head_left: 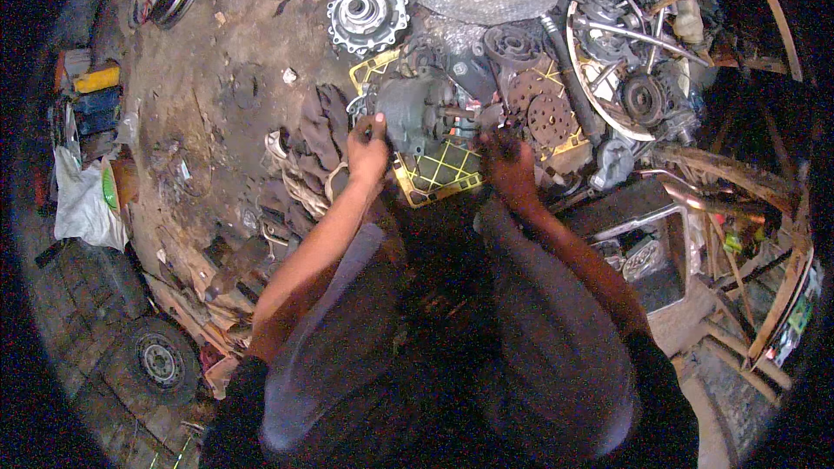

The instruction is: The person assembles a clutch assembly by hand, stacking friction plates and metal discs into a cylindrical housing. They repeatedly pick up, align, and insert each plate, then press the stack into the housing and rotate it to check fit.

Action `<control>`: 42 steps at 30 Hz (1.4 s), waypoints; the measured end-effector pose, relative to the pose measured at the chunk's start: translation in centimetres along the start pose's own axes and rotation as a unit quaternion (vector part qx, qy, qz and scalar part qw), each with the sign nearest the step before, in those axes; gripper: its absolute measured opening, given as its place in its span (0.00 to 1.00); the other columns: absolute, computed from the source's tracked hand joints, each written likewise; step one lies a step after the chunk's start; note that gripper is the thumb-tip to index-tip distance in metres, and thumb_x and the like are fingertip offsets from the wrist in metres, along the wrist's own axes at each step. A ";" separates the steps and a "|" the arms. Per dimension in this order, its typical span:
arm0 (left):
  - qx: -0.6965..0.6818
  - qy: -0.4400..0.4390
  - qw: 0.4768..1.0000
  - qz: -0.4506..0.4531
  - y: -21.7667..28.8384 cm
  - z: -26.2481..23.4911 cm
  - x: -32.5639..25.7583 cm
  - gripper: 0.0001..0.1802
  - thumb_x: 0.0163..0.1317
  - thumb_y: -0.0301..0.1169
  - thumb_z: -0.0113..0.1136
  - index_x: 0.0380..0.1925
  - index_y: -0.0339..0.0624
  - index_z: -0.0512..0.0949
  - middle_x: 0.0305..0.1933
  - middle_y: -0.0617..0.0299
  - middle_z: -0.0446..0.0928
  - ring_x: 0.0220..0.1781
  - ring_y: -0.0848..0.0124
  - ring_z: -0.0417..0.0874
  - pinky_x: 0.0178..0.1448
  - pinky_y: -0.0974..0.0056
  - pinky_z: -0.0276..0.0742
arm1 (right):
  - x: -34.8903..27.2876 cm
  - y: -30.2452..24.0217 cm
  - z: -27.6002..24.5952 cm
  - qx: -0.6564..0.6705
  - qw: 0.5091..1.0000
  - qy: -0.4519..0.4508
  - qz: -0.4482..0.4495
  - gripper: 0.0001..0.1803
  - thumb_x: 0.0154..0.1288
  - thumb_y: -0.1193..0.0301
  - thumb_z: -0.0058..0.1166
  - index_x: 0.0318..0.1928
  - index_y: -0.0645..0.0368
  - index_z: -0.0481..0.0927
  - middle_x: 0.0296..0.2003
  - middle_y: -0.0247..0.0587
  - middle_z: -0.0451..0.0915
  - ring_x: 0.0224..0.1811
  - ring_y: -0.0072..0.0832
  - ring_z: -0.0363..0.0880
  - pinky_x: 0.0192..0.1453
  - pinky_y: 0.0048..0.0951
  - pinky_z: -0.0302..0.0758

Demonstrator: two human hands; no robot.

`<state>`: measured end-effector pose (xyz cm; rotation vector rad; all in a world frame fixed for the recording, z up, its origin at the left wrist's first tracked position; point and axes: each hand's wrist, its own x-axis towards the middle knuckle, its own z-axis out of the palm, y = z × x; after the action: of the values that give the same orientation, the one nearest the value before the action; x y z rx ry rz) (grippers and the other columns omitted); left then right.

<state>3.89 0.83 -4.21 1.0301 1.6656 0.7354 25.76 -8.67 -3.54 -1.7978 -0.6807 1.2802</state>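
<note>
A grey, rounded metal housing (pixel 407 113) with a shaft (pixel 456 112) sticking out to the right lies in front of me, over a black-and-yellow gridded panel (pixel 443 175). My left hand (pixel 368 152) grips the housing's left end, thumb on the near side and the other fingers mostly hidden. At the shaft's right end is my right hand (pixel 511 163), its fingers curled and dark in shadow. What those fingers hold is too dark to make out. Just right of them lie brown perforated discs (pixel 549 122).
A toothed metal hub (pixel 367 16) sits beyond the housing. Crumpled dark cloth (pixel 326 126) lies to the left. Several metal parts, including a pulley (pixel 643 100), crowd the far right near a metal-framed box (pixel 669 252). A wheel (pixel 161 360) lies at the lower left.
</note>
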 end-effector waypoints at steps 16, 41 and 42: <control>-0.012 -0.126 0.992 -0.022 -3.3 -2.5 -1.7 0.45 0.64 0.48 0.62 0.70 0.42 0.47 0.67 0.46 0.60 0.67 0.58 0.65 0.70 0.58 0.60 | 0.1 -3.8 1.1 -0.183 0.880 -0.129 -0.418 0.08 0.62 0.75 0.59 0.40 0.64 0.79 0.34 0.53 0.82 0.34 0.48 0.82 0.42 0.38 0.78; -0.090 -0.172 0.971 -0.137 -1.5 -4.1 -0.6 0.48 0.62 0.50 0.61 0.73 0.39 0.49 0.70 0.50 0.61 0.69 0.58 0.64 0.70 0.59 0.61 | 0.5 -3.8 1.1 -0.146 0.818 -0.048 -0.554 0.16 0.55 0.84 0.59 0.46 0.67 0.74 0.34 0.53 0.81 0.33 0.47 0.83 0.36 0.40 0.80; -0.091 -0.172 0.971 -0.135 -1.6 -4.2 -0.5 0.49 0.62 0.50 0.62 0.73 0.39 0.49 0.71 0.49 0.61 0.69 0.58 0.64 0.70 0.59 0.61 | 0.5 -3.9 1.1 -0.139 0.824 -0.061 -0.547 0.18 0.54 0.85 0.60 0.46 0.67 0.73 0.34 0.53 0.81 0.33 0.47 0.83 0.36 0.40 0.80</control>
<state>-0.44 -0.31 -4.04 0.7343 1.3729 0.4867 24.99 -5.88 -0.69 -1.1250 -1.7116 0.4911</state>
